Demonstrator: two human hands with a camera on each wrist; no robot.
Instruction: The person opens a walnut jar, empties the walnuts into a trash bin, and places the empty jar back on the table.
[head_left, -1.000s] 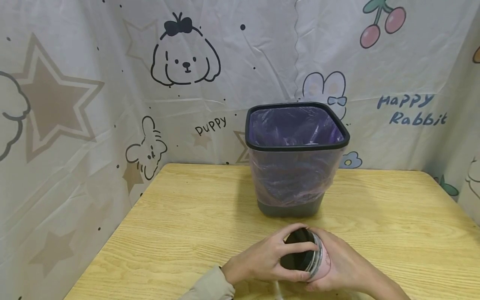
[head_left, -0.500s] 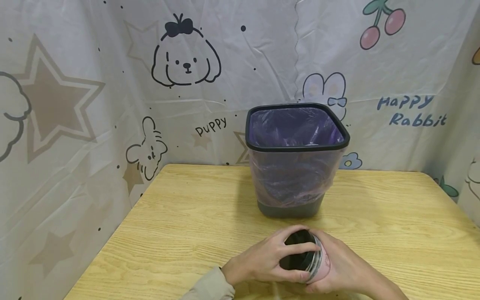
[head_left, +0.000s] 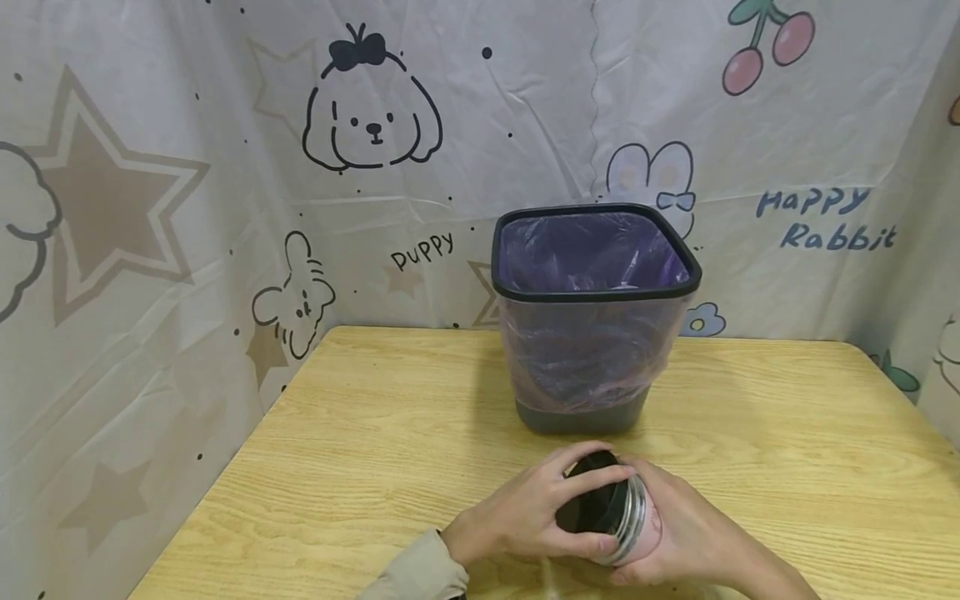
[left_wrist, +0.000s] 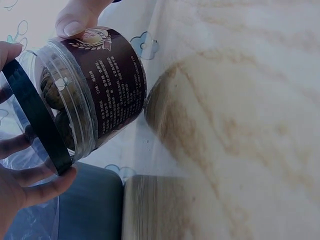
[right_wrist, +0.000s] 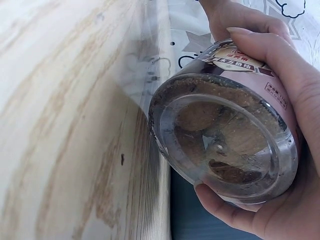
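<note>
A clear plastic jar point(head_left: 648, 527) with a pink and dark brown label lies tilted in my right hand point(head_left: 697, 533), which grips it round the side. Its round base point(right_wrist: 220, 137) shows in the right wrist view, close over the table. The fingers of my left hand point(head_left: 517, 518) spread round the edge of a black lid point(head_left: 592, 504) and hold it at the jar's mouth. Bare clear neck point(left_wrist: 75, 100) shows between lid point(left_wrist: 37, 117) and label in the left wrist view. Brown lumpy pieces point(left_wrist: 56, 95) are inside the jar.
A grey trash bin point(head_left: 585, 358) with a black rim and a thin purple liner stands on the wooden table point(head_left: 375, 417), just beyond both hands. A printed cloth point(head_left: 465, 167) hangs behind the table and along its sides.
My left hand has drawn the lid slightly to the left, off the jar's neck. More clear neck shows now. The right hand stays round the jar, and the bin has not moved.
</note>
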